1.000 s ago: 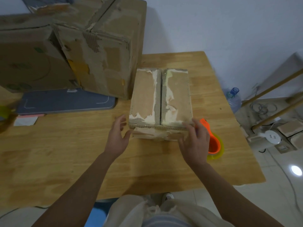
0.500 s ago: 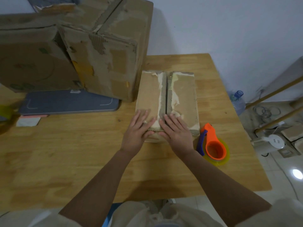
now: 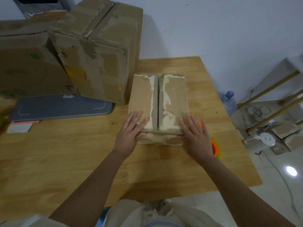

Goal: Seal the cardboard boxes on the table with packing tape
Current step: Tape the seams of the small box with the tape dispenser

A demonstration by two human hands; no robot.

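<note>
A small worn cardboard box (image 3: 175, 97) lies on the wooden table (image 3: 65, 153), its two top flaps closed with a bare seam down the middle. My left hand (image 3: 131, 130) presses flat on the near left corner of the box top, fingers straight. My right hand (image 3: 195, 133) lies flat on the near right corner, fingers spread. An orange tape dispenser with a yellowish tape roll (image 3: 215, 148) sits on the table just right of the box, mostly hidden behind my right hand.
Two large battered cardboard boxes (image 3: 91, 51) stand at the back left, close against the small box. A grey flat board (image 3: 60, 107) lies in front of them. Past the table's right edge are a water bottle (image 3: 228, 102) and floor clutter.
My hands have slid apart from the middle seam to the near outer corners of the box top. The tape dispenser is now largely covered by my right hand.
</note>
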